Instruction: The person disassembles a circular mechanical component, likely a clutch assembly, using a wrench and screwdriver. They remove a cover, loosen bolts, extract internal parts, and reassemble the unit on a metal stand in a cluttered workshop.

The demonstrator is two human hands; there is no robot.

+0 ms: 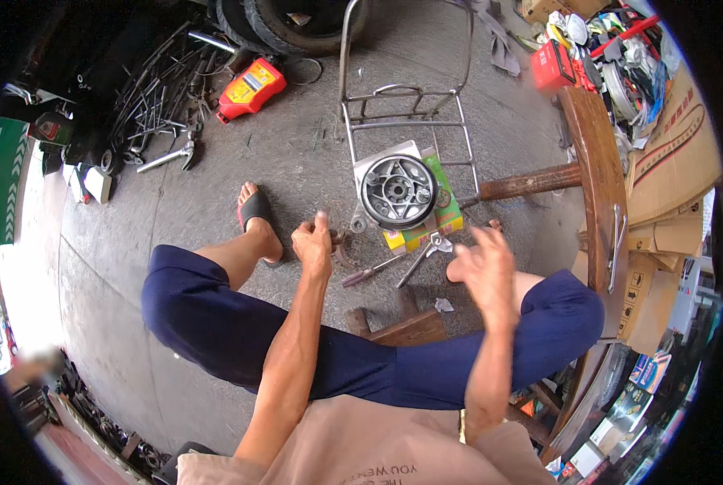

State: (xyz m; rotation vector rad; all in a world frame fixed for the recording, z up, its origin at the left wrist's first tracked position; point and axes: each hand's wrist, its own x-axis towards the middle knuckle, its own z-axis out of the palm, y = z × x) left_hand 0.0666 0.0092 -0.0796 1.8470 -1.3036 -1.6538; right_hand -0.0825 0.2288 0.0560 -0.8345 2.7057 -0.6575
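Curling mid-frame, the left hand (313, 245) left its contents unclear; the right hand (491, 279), half-spread, seemed empty near 1 metal hub (399, 191) above a lettered yellow-green box (418, 238).

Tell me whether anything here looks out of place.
Yes: the red-and-yellow plastic bottle lies on its side beside a jumbled heap of grey metal tools, though bottles usually stand upright. No spill shows around it.
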